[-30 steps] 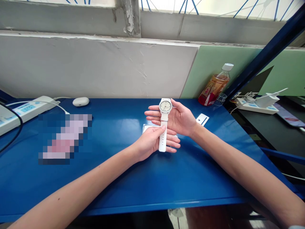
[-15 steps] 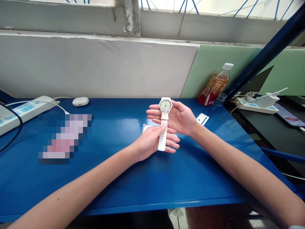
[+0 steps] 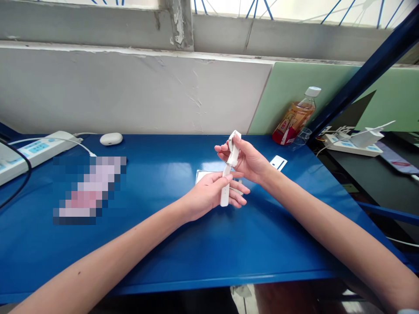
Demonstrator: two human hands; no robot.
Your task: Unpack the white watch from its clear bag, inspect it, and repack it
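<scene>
A white wristwatch [image 3: 230,161] is held upright between both hands above the blue table [image 3: 183,244]. My right hand [image 3: 247,161] grips the watch case at the top, now turned edge-on so the dial does not show. My left hand [image 3: 209,194] pinches the lower strap between thumb and fingers. A clear flat plastic packet [image 3: 204,174] lies on the table just behind my left hand.
A white power strip [image 3: 31,152] with cable and a white oval earbud case [image 3: 111,139] sit at the far left. A bottle of amber drink [image 3: 296,117], a small clear cup [image 3: 304,133] and a white card [image 3: 278,163] stand at the right. A pixelated patch covers something left of centre.
My right hand has closed round the watch case and twisted it sideways, so the dial no longer faces me. My left hand keeps its hold on the strap.
</scene>
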